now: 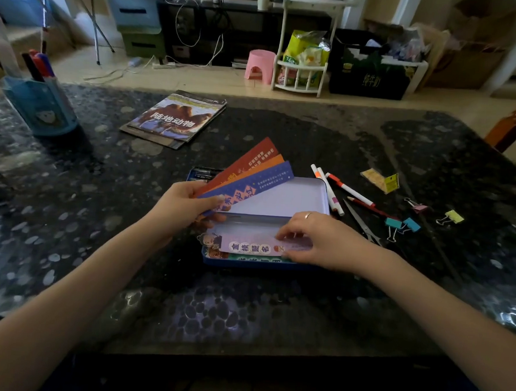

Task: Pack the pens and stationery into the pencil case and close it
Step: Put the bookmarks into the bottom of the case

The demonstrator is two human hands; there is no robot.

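In the open pencil case (264, 263), keep your right hand (317, 241) fingers pinching the lilac bookmark (247, 245) flat while your left hand (186, 206) grips the fanned bookmarks (252, 172).

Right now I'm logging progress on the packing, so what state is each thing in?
pencil case: open, lid up.
left hand: grips fanned bookmarks.
right hand: fingers on lilac bookmark in the case.
white markers: loose on the table.
scissors: closed, on the table.
binder clips: unpacked, on the table.
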